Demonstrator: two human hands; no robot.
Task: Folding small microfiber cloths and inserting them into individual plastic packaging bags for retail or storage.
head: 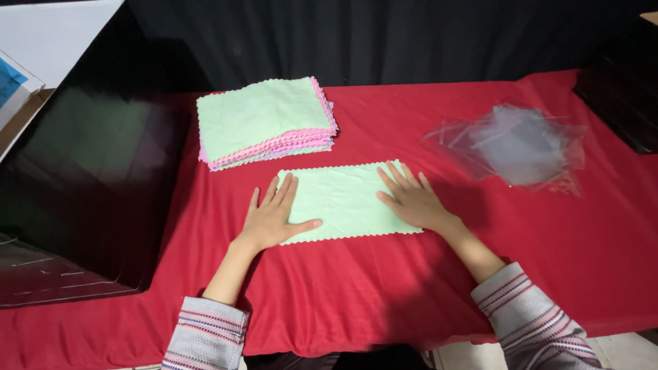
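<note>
One red-covered surface [384, 294] filled most of the view, running from nine o'clock to three o'clock under everything else. At nine o'clock a large dark glossy box [89, 178] stood on its edge, and black drapery [384, 38] closed off the twelve o'clock side. A stack of cloths [264, 122], mint green on top with pink and lilac scalloped edges showing below, lay at about eleven o'clock from the hands, near but not touching the single cloth. A loose heap of clear plastic bags [517, 144] sat at two o'clock, well apart from the stack.

At the centre lay a folded green cloth [346, 199], flat on the surface, a long rectangle with zigzag edges. The left hand [274, 218] rested palm down on its nine o'clock end, fingers [284, 192] spread flat and gripping nothing, thumb stretched across the lower edge. The right hand [411, 200] pressed on the three o'clock end in the same way, fingers splayed wide and pointing toward eleven o'clock, holding nothing. Striped knit sleeves [528, 318] covered both forearms near six o'clock.
</note>
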